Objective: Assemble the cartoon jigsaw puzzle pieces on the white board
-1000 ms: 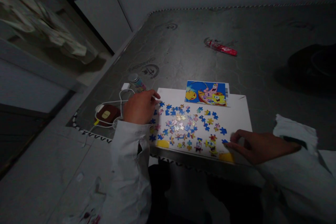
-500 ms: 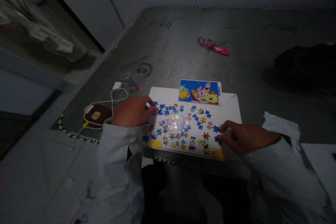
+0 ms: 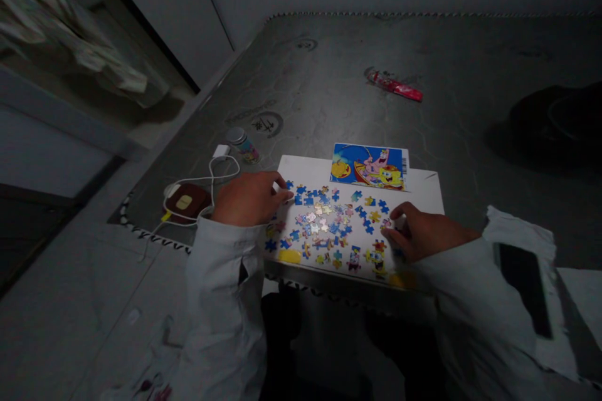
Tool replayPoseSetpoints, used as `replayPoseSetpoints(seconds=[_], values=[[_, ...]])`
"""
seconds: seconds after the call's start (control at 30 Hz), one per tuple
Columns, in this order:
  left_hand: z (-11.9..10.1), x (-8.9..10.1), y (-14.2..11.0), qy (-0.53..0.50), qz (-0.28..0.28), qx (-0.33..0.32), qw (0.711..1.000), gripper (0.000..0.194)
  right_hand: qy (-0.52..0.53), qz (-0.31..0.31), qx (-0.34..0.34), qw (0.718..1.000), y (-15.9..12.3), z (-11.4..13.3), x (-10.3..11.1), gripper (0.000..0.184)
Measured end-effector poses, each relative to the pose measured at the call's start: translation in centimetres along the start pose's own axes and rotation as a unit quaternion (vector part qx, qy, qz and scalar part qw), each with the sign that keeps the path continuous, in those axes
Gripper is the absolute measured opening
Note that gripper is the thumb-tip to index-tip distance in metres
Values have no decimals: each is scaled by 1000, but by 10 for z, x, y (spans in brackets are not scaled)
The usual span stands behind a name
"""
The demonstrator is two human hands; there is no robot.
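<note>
left hand (image 3: pixel 251 198): palm down, fingers extended | right hand (image 3: pixel 420 234): fingers curled

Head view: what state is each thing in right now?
Puzzle pieces: loose, scattered on the board.
White board: flat on the mattress edge.
Reference picture: face up.
Left hand: fingertips on the pieces.
Right hand: curled over the pieces.
Red wrapper: lying flat.

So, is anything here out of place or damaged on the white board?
Nothing looks damaged. The puzzle pieces lie loose and scattered across the white board, unjoined. A red wrapper lies alone, far back on the grey surface.
</note>
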State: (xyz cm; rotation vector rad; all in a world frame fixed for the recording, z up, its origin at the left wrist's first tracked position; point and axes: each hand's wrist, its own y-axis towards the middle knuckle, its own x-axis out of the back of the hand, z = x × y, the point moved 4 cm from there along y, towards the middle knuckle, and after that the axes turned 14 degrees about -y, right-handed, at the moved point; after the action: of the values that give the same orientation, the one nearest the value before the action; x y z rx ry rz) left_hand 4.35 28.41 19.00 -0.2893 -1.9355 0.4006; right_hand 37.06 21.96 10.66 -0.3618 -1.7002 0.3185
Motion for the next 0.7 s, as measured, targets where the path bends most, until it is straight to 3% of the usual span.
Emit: replayPoseSetpoints(seconds=[0.2, 0.4, 0.6, 0.7], values=[[-2, 3, -4, 3, -7, 8, 1000, 33, 29, 46, 33, 998, 11, -16, -5, 40], [-4, 4, -6, 2, -16, 9, 1000, 32, 7, 0, 23, 1000, 2, -12, -3, 35], [-1, 2, -3, -6, -18, -9, 1000, 33, 19, 46, 36, 998, 6, -13, 1, 36], [0, 2, -3, -9, -24, -13, 1000, 32, 12, 17, 31, 999, 2, -10, 2, 34]])
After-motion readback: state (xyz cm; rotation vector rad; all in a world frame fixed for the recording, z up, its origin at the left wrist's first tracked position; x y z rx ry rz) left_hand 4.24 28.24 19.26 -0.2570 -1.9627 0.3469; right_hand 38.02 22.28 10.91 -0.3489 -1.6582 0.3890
